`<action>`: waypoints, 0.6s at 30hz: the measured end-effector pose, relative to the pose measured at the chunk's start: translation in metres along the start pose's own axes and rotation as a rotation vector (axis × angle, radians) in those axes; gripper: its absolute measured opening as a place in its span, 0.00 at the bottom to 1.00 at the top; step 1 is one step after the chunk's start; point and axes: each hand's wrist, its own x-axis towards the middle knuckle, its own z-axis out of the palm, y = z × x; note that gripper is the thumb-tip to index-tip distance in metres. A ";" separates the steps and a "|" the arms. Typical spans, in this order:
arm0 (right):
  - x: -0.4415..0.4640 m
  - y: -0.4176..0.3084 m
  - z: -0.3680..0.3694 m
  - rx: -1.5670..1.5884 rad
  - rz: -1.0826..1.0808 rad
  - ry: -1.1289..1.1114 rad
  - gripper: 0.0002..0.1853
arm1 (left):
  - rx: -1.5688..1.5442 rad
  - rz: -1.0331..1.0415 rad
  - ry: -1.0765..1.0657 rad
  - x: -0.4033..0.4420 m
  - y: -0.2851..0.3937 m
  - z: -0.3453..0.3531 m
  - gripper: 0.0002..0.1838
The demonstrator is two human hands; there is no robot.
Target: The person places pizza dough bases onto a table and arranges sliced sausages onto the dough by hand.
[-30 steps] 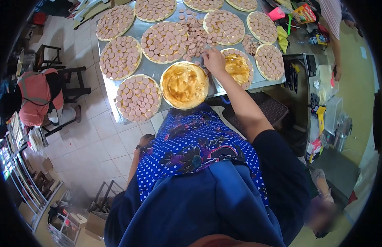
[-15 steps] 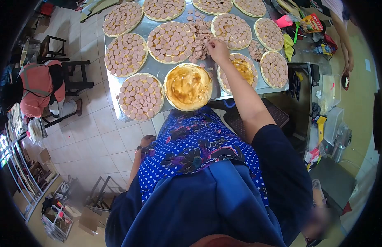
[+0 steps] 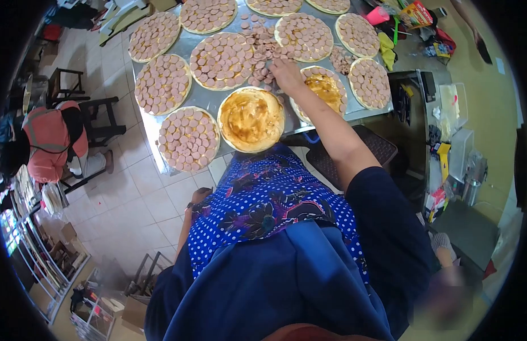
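My right hand [image 3: 287, 76] reaches over the metal table, fingertips pinched together at the near edge of a pile of sausage slices [image 3: 260, 46]. Its fingers partly hide the slices they touch. Just below lies a round pizza base [image 3: 251, 120] spread with brown-orange sauce and bearing no slices. Under my right forearm, another sauced base [image 3: 326, 90] has slices around part of its rim. A base covered in slices [image 3: 188, 140] sits at the near left. My left hand [image 3: 201, 196] hangs low beside my blue dotted apron [image 3: 269, 199], loosely open, its fingers partly hidden.
Several slice-covered bases [image 3: 221, 60] crowd the metal table [image 3: 153, 126]. A smaller slice pile [image 3: 341, 59] lies at right. A pink cup [image 3: 377, 15] and yellow cloth [image 3: 387, 51] stand beyond. A dark woven-seat chair [image 3: 366, 150] is under my right arm. A person [image 3: 47, 136] sits at left.
The view has shifted, so the table appears farther left. My right hand has moved slightly toward the near edge of the slice pile. A person's arm at upper right has drawn upward.
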 end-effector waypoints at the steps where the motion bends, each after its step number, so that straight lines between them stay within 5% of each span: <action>1: -0.003 0.000 0.000 0.012 0.022 0.013 0.04 | 0.087 0.070 -0.016 0.019 -0.023 -0.001 0.17; 4: -0.003 -0.004 -0.022 0.216 0.276 0.128 0.04 | 0.475 0.090 -0.006 0.003 0.015 -0.010 0.15; 5: -0.005 0.003 -0.020 0.215 0.282 0.128 0.04 | 0.355 0.186 -0.033 -0.001 0.019 -0.015 0.15; 6: -0.010 0.019 -0.014 0.569 0.461 0.114 0.06 | 0.234 0.282 -0.061 -0.005 0.024 -0.020 0.14; 7: -0.015 0.028 -0.022 0.924 0.635 0.099 0.09 | 0.066 0.091 -0.005 -0.013 0.037 -0.018 0.13; 9: -0.042 0.041 -0.056 1.019 0.663 0.071 0.11 | 0.035 0.095 -0.012 -0.014 0.042 -0.020 0.13; 14: -0.142 0.054 -0.075 0.866 0.680 -0.086 0.08 | 0.131 0.102 -0.044 0.004 0.022 -0.023 0.11; 18: -0.177 0.034 -0.081 0.788 0.819 -0.188 0.07 | 0.458 0.348 -0.077 0.026 -0.001 -0.026 0.07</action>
